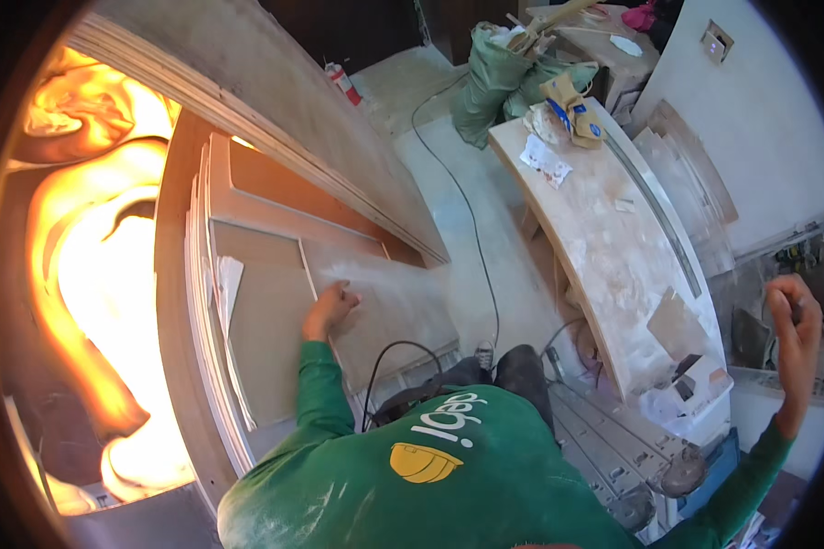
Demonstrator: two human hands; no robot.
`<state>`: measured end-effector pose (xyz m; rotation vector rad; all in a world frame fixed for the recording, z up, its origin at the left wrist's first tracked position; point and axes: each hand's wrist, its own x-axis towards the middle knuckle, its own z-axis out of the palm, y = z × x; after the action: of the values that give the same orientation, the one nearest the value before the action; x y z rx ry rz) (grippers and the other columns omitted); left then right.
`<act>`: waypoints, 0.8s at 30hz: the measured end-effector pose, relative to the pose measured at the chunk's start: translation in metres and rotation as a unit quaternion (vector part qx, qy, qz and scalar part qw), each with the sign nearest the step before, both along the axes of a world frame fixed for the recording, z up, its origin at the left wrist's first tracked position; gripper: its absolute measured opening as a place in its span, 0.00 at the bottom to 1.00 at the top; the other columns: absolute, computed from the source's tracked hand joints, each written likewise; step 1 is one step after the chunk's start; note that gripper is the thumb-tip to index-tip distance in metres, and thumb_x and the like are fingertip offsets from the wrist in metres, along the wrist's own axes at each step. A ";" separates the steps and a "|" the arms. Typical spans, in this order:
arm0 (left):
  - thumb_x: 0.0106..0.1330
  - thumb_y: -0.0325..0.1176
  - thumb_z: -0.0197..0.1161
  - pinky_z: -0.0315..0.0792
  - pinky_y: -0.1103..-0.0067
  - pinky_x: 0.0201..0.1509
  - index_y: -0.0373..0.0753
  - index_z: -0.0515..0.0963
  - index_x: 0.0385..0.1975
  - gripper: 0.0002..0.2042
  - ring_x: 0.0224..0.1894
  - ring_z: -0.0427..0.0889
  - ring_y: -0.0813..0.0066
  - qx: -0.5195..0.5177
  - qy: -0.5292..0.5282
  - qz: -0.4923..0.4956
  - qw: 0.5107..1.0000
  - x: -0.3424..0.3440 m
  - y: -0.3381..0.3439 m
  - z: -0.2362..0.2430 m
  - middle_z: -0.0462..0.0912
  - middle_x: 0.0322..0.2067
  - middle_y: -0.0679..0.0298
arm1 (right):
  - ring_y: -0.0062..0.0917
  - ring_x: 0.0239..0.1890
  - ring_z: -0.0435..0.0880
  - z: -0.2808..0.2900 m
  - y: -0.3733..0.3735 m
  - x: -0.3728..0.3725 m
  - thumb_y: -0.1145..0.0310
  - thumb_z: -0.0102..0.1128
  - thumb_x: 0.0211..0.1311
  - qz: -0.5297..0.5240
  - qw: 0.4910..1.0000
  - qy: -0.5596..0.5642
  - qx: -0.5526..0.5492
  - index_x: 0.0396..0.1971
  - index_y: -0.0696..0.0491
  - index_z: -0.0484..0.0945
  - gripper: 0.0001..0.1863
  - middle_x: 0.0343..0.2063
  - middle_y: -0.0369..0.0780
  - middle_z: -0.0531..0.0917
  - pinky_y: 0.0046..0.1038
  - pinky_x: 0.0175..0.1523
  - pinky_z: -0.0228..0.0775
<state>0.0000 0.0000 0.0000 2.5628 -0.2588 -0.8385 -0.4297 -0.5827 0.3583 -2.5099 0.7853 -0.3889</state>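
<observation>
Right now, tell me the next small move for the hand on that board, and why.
Probably curl the left hand around the near edge of the top board. It only rests flat on the dusty face, gripping nothing, and the board lies loose on a stack of boards. The right hand is raised far off.

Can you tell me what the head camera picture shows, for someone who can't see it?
A person in a green shirt rests their left hand on a pale board atop stacked plywood sheets. Their right hand is raised beside a dusty workbench.
</observation>
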 end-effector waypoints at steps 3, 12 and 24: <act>0.68 0.55 0.72 0.76 0.65 0.64 0.33 0.71 0.70 0.38 0.57 0.85 0.53 -0.026 0.021 0.002 0.999 -0.010 0.004 -0.003 0.84 0.56 0.42 | 0.15 0.35 0.70 -0.011 -0.010 0.041 0.63 0.61 0.77 0.045 0.999 -0.006 0.027 0.38 0.58 0.79 0.12 0.31 0.33 0.76 0.21 0.42 0.62; 0.72 0.53 0.67 0.75 0.67 0.64 0.35 0.69 0.72 0.36 0.59 0.83 0.56 -0.139 0.094 -0.060 0.984 0.011 -0.088 0.089 0.85 0.54 0.46 | 0.10 0.25 0.67 -0.103 -0.058 0.160 0.59 0.64 0.74 0.042 0.968 0.005 0.246 0.34 0.56 0.83 0.14 0.23 0.27 0.75 0.19 0.31 0.59; 0.74 0.53 0.65 0.73 0.67 0.65 0.36 0.69 0.72 0.34 0.59 0.82 0.54 -0.238 0.009 -0.226 0.945 0.202 -0.319 0.159 0.83 0.56 0.46 | 0.13 0.25 0.70 -0.257 -0.177 0.419 0.54 0.59 0.77 0.097 0.961 -0.017 0.259 0.45 0.56 0.86 0.18 0.23 0.29 0.75 0.22 0.28 0.59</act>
<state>0.2019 -0.3192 0.1595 2.0614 -0.9471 -0.8283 -0.0109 -0.7600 0.1013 -2.0536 0.5337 -0.1318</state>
